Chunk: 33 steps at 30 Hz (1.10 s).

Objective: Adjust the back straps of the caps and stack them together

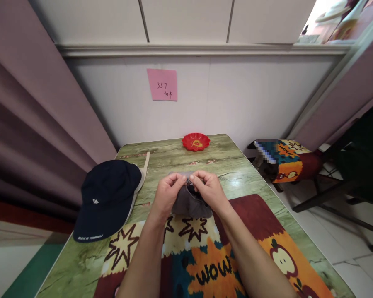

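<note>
A grey fabric cap (191, 206) is held just over the middle of the table, its opening turned partly toward me. My left hand (170, 188) pinches its upper edge between thumb and fingers. Close beside it, my right hand (209, 188) pinches the same edge on the other side of a small gap. Whatever lies between the fingertips is too small to make out. To the left rests a navy cap (110, 194) with a small white emblem, white lettering on its brim and a pale strap sticking up.
A red scalloped dish (196, 142) stands at the table's back edge. The green marbled table (161, 163) bears a colourful mat (251, 215). On the wall is a pink note (162, 85). A covered stool (290, 161) and dark chair legs (323, 194) stand to the right.
</note>
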Each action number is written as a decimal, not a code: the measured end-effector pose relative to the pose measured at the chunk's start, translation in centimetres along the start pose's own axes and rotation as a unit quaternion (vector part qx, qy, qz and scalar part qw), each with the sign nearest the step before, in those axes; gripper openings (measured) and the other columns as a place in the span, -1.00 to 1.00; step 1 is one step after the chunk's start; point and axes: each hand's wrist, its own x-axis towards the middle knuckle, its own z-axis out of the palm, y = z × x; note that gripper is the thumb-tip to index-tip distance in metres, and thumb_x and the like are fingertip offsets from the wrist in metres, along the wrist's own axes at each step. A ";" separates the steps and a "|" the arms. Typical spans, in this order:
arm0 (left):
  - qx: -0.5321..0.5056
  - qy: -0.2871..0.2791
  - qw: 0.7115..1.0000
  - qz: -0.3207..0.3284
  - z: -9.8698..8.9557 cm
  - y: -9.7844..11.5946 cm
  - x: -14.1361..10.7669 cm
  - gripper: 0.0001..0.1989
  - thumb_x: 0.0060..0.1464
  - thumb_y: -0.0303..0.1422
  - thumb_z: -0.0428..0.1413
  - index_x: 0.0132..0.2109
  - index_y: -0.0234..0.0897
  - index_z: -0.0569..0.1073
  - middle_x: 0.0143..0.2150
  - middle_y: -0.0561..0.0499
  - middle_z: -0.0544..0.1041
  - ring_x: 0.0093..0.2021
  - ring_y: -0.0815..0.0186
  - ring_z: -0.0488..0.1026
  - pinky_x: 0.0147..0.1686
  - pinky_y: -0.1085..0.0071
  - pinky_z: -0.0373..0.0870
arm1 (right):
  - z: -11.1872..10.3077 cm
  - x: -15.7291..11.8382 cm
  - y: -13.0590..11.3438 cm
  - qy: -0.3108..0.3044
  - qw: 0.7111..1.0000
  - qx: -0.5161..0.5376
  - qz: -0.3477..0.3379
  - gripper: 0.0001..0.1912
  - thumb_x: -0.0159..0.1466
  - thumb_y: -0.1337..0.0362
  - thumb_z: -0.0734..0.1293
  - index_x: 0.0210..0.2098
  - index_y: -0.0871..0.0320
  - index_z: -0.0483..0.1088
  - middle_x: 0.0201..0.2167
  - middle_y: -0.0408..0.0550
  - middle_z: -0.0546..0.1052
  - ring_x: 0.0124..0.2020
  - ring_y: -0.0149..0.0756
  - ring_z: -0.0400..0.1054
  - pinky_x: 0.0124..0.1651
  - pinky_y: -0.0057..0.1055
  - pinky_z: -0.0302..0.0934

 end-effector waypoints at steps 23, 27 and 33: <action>0.049 0.053 0.997 0.027 -0.4 -1.4 0.6 -0.75 0.07 -0.18 0.18 -0.42 -0.27 0.42 -0.55 0.13 0.33 -0.56 0.43 0.18 -0.56 0.51 0.12 | -1.9 0.6 0.5 0.057 0.955 -0.214 -0.197 -0.55 0.23 0.47 0.20 0.05 0.04 0.46 0.03 -0.03 0.54 0.11 -0.17 0.35 0.24 -0.15 0.12; 0.044 0.025 0.998 0.034 0.0 -1.2 0.3 -0.74 0.06 -0.18 0.20 -0.44 -0.28 0.44 -0.53 0.12 0.36 -0.53 0.43 0.21 -0.53 0.50 0.15 | -1.5 0.3 -0.4 -0.004 0.966 -0.151 -0.210 -0.67 0.24 0.30 0.38 0.01 0.01 0.48 -0.01 -0.07 0.57 0.06 -0.19 0.40 0.23 -0.18 0.15; 0.028 0.010 0.999 0.013 -0.1 -0.8 0.1 -0.72 0.07 -0.18 0.21 -0.45 -0.28 0.42 -0.55 0.14 0.32 -0.57 0.46 0.18 -0.57 0.52 0.11 | -1.2 0.5 0.5 -0.010 0.963 -0.196 -0.186 -0.79 0.27 0.21 0.42 -0.09 -0.05 0.53 -0.14 -0.15 0.63 -0.09 -0.25 0.48 0.33 -0.07 -0.07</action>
